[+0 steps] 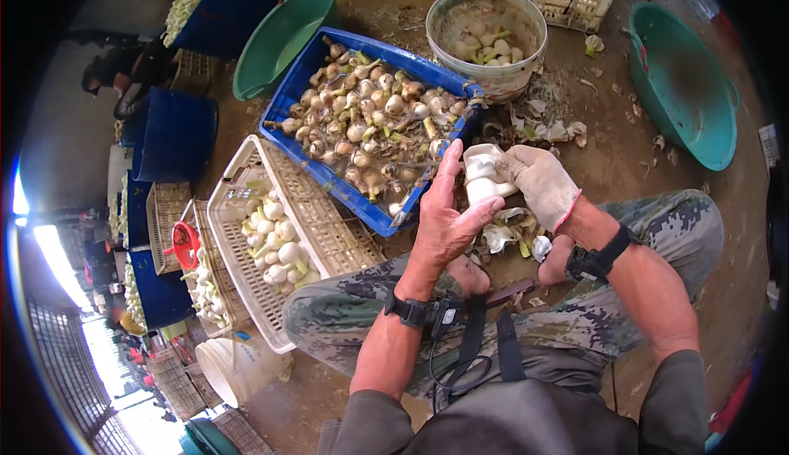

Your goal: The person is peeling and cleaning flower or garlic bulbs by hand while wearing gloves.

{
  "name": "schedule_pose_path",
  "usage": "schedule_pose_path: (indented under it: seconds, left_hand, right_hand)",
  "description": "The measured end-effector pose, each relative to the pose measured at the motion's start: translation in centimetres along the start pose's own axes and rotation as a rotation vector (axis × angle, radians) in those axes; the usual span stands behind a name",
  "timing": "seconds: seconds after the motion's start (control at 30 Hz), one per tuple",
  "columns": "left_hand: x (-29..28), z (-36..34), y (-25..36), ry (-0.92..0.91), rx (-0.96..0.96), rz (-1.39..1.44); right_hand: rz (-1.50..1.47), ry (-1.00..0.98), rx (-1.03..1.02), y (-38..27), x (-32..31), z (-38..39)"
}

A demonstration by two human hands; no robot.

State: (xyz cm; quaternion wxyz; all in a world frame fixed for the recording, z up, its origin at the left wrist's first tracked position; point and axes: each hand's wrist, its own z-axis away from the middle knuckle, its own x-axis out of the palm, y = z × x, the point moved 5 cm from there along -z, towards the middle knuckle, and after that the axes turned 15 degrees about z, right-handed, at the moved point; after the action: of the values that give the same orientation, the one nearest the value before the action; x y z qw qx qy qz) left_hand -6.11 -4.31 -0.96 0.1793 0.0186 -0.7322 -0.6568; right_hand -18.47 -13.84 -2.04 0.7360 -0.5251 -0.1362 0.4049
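Observation:
Between my hands is a white garlic bulb (483, 177), its skin smooth and pale. My right hand (541, 185), in a cream cloth glove, has its fingers closed on the bulb's right side. My bare left hand (446, 223) is held on the other side, fingers stretched out and thumb apart, close to the bulb; whether it touches is hard to see. Under the hands lie loose peelings and green stalk bits (508, 235). Just ahead, a blue crate (329, 177) holds many unpeeled, brownish garlic bulbs (366, 118) in murky water.
To the left stands a cream plastic basket (238, 284) of cleaned white bulbs. A dirty white bucket (493, 87) with several bulbs stands ahead. Green tubs (279, 40) flank the space, one on the right (686, 97). Another person (123, 73) is far left, beside blue tubs (174, 138).

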Motion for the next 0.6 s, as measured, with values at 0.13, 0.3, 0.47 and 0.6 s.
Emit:
schedule_pose_path:
  seconds: [0.13,0.3,0.47,0.6]
  left_hand:
    - [0.2,0.1,1.0,0.002,-0.012,0.193]
    - [-0.4,0.1,0.5,0.13,-0.09,0.752]
    - [-0.5,-0.1,-0.9,0.14,-0.093,0.907]
    - [-1.8,-0.5,-1.1,0.203,-0.034,0.001]
  right_hand:
    - [-0.228,-0.025,0.005,-0.1,-0.1,0.5]
    - [-0.764,-0.066,-0.025,-1.4,0.0,0.4]
    - [-0.773,-0.068,-0.112,-2.5,-0.4,0.6]
    - [-0.516,-0.085,-0.174,-2.2,-0.8,0.4]
